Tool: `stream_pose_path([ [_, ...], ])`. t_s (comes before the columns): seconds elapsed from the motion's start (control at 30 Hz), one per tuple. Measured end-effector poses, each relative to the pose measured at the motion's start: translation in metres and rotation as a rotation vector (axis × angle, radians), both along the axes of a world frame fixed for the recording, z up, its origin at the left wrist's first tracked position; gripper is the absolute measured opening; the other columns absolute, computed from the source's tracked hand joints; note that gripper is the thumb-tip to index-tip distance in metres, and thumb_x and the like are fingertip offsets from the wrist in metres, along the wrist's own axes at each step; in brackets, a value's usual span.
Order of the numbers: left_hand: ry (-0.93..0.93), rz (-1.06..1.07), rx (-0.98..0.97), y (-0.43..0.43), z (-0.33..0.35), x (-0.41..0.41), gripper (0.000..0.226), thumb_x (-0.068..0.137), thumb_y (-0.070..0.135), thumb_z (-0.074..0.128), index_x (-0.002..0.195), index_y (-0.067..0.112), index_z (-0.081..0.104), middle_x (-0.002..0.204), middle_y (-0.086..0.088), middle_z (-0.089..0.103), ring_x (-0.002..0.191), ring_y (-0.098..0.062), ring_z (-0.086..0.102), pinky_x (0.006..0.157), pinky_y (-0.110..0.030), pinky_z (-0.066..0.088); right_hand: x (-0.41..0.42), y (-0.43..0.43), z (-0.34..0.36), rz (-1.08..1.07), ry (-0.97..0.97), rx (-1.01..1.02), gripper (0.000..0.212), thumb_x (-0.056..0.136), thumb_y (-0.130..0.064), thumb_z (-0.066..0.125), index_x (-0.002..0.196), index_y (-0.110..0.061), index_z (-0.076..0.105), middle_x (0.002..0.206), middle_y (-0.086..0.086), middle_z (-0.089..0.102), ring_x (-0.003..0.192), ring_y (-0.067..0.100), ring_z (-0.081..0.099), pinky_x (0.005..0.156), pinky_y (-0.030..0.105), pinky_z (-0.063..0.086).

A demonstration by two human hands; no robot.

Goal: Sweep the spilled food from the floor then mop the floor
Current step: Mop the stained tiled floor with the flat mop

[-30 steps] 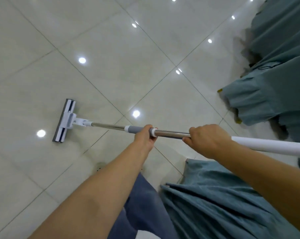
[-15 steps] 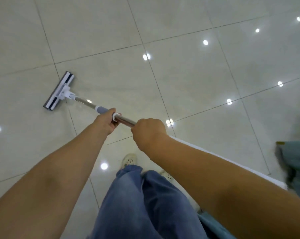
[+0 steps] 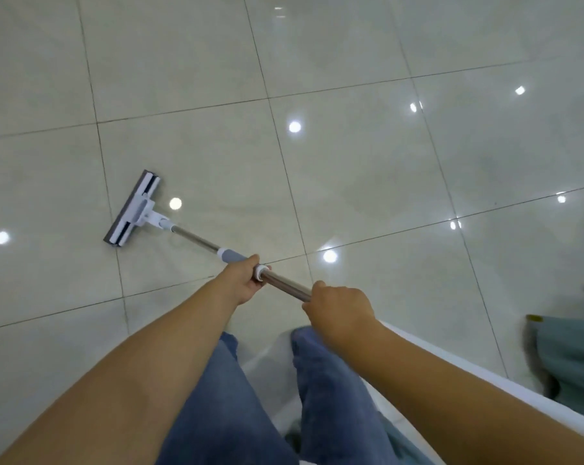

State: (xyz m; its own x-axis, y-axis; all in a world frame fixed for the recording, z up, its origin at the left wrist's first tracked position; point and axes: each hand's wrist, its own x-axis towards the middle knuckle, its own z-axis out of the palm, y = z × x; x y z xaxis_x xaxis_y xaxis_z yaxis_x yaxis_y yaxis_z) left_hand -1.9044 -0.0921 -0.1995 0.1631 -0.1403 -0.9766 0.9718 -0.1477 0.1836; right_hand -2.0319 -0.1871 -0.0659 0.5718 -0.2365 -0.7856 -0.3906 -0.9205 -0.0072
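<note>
Head view: left hand (image 3: 242, 280) and right hand (image 3: 339, 308) both grasp the mop handle (image 3: 196, 240), its head ahead on floor (image 3: 351, 162).

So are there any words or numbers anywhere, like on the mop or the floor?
No words, numbers or signs can be read here.
The mop has a plain white and grey head and a bare metal handle.
The floor tiles show only light spots and grout lines.
The jeans and the blurred teal cloth carry no visible print.
</note>
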Motion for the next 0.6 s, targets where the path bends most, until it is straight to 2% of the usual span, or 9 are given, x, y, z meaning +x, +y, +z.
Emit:
stream_pose_path([
  [0.07, 0.057, 0.012, -0.021, -0.04, 0.008, -0.047, 0.015, 0.099, 0.013, 0.047, 0.106, 0.0, 0.042, 0.083, -0.013, 0.053, 0.069, -0.018, 0.053, 0.038, -0.025, 0.052, -0.045, -0.044, 0.012, -0.006, -0.007, 0.002, 0.031, 0.1, -0.032, 0.042, 0.121, -0.011, 0.048, 0.103, 0.005, 0.064, 0.083, 0.019, 0.064, 0.079, 0.03, 0.053],
  [0.13, 0.111, 0.04, -0.049, -0.082, 0.016, -0.096, 0.024, 0.098, 0.012, 0.047, 0.119, 0.002, 0.041, 0.084, -0.014, 0.052, 0.069, -0.019, 0.054, 0.04, -0.026, 0.053, -0.092, -0.09, 0.026, 0.018, -0.014, -0.03, 0.031, 0.099, -0.034, 0.045, 0.12, -0.012, 0.047, 0.095, 0.003, 0.061, 0.075, 0.016, 0.058, 0.076, 0.027, 0.05],
  [0.2, 0.166, 0.077, -0.087, -0.126, 0.024, -0.146, 0.039, 0.097, 0.011, 0.048, 0.132, -0.002, 0.037, 0.084, -0.014, 0.051, 0.069, -0.019, 0.054, 0.056, -0.029, 0.058, -0.138, -0.136, 0.038, 0.088, -0.003, -0.077, 0.029, 0.099, -0.034, 0.045, 0.12, -0.014, 0.049, 0.088, 0.001, 0.053, 0.072, 0.015, 0.052, 0.072, 0.027, 0.048],
  [0.27, 0.207, 0.096, -0.107, -0.173, 0.036, -0.19, 0.046, 0.097, 0.011, 0.049, 0.137, -0.003, 0.033, 0.089, -0.013, 0.051, 0.069, -0.02, 0.054, 0.077, -0.033, 0.052, -0.176, -0.184, 0.051, 0.097, 0.007, -0.138, 0.03, 0.099, -0.04, 0.037, 0.115, -0.017, 0.05, 0.083, -0.003, 0.05, 0.07, 0.016, 0.054, 0.066, 0.027, 0.046],
  [0.3, 0.223, 0.108, -0.115, -0.195, 0.043, -0.21, 0.047, 0.097, 0.01, 0.049, 0.138, -0.002, 0.032, 0.096, -0.014, 0.052, 0.069, -0.02, 0.054, 0.08, -0.035, 0.05, -0.193, -0.207, 0.059, 0.095, 0.012, -0.176, 0.033, 0.099, -0.045, 0.032, 0.111, -0.019, 0.05, 0.081, -0.004, 0.051, 0.069, 0.016, 0.057, 0.064, 0.028, 0.047],
  [0.37, 0.25, 0.137, -0.145, -0.235, 0.06, -0.242, 0.047, 0.096, 0.009, 0.05, 0.138, -0.001, 0.031, 0.11, -0.014, 0.049, 0.07, -0.02, 0.054, 0.07, -0.035, 0.055, -0.219, -0.246, 0.077, 0.125, 0.04, -0.252, 0.037, 0.097, -0.05, 0.027, 0.107, -0.022, 0.049, 0.079, -0.005, 0.057, 0.07, 0.015, 0.061, 0.067, 0.029, 0.053],
  [0.43, 0.275, 0.172, -0.179, -0.266, 0.077, -0.263, 0.047, 0.095, 0.008, 0.052, 0.137, 0.0, 0.032, 0.107, -0.013, 0.05, 0.068, -0.02, 0.054, 0.06, -0.035, 0.056, -0.234, -0.278, 0.096, 0.172, 0.064, -0.319, 0.039, 0.096, -0.054, 0.027, 0.106, -0.023, 0.049, 0.079, -0.006, 0.059, 0.07, 0.012, 0.061, 0.071, 0.029, 0.055],
  [0.53, 0.324, 0.239, -0.21, -0.293, 0.097, -0.274, 0.048, 0.092, 0.008, 0.057, 0.135, 0.002, 0.036, 0.109, -0.012, 0.053, 0.066, -0.021, 0.056, 0.073, -0.037, 0.056, -0.233, -0.309, 0.119, 0.243, 0.095, -0.383, 0.042, 0.095, -0.058, 0.028, 0.106, -0.024, 0.05, 0.076, -0.008, 0.056, 0.069, 0.01, 0.06, 0.07, 0.026, 0.053],
  [0.6, 0.329, 0.288, -0.211, -0.296, 0.102, -0.268, 0.049, 0.09, 0.008, 0.059, 0.134, 0.004, 0.037, 0.113, -0.011, 0.053, 0.065, -0.021, 0.057, 0.073, -0.035, 0.055, -0.22, -0.313, 0.128, 0.296, 0.098, -0.402, 0.043, 0.095, -0.059, 0.027, 0.105, -0.024, 0.049, 0.071, -0.008, 0.05, 0.067, 0.01, 0.057, 0.068, 0.025, 0.051],
])
